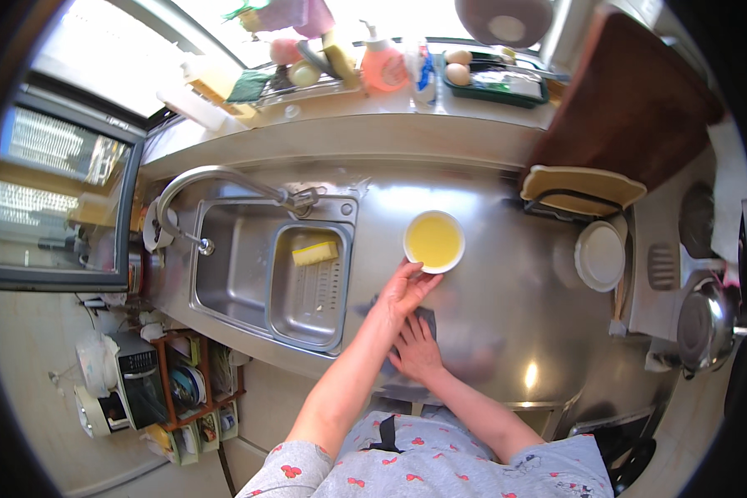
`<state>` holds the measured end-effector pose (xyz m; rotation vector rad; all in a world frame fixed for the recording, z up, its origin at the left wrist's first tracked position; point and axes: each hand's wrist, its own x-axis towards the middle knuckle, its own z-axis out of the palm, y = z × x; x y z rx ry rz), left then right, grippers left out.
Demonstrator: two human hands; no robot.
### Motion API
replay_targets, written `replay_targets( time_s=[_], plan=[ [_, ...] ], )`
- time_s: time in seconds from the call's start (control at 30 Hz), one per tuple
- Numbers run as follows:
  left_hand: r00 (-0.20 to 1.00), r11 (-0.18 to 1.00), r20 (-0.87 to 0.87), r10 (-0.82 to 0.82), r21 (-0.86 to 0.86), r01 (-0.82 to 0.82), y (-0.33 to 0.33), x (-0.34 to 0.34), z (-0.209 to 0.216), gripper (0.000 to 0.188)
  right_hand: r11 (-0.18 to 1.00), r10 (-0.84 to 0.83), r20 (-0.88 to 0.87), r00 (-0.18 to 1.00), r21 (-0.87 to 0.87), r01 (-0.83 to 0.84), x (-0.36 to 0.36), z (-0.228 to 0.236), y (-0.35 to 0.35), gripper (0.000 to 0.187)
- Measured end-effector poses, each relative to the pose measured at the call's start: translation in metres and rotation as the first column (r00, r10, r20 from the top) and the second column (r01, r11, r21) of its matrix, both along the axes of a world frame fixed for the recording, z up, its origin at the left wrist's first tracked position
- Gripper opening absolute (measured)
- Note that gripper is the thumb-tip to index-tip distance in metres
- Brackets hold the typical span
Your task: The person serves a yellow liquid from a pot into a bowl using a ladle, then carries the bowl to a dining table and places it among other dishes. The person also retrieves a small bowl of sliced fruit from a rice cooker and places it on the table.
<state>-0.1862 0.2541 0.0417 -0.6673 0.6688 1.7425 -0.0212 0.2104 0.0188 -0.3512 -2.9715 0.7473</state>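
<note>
A round white bowl [458,253] with yellow liquid in it is on the steel counter, right of the sink. My left hand [402,290] reaches to its near side, thumb and fingers at the rim, gripping it there. Closer to me, my right hand [417,350] lies flat with its fingers spread on a dark grey cloth [427,319]. The hand covers most of that cloth, and my left wrist passes just beside it.
Left of the counter, the steel sink [234,249] has a curved faucet [212,173] and an inset basin [307,311] holding a yellow sponge [315,253]. White bowls [599,256] and a cutting board [585,192] stand right. Bottles and an egg tray [494,85] line the sill.
</note>
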Motion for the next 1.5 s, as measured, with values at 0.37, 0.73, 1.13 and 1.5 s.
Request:
replay_targets(
  time_s=[0.37, 0.73, 1.13, 1.5],
  plan=[
    [0.916, 0.992, -0.397, 0.057, -0.083, -0.097, -0.195, 0.015, 0.116, 0.062, 0.806, -0.505, -0.211, 0.837, 0.231, 0.544, -0.269, -0.035, 0.09, 0.066],
    [0.941, 0.982, -0.299, 0.156, -0.052, -0.18, -0.413, -0.009, 0.081, 0.056, 0.863, -0.402, -0.11, 0.909, 0.284, 0.417, -0.144, -0.012, -0.025, 0.06],
    [0.89, 0.94, -0.343, 0.301, -0.052, -0.338, -0.602, -0.076, 0.08, 0.052, 0.783, 0.527, 0.148, 0.837, 0.297, -0.546, -0.122, 0.016, -0.223, 0.064],
    [0.8, 0.846, -0.341, 0.493, -0.028, -0.533, -0.65, -0.141, 0.086, 0.053, 0.645, 0.727, 0.051, 0.685, 0.292, -0.706, -0.365, 0.006, -0.395, 0.063]
  ],
)
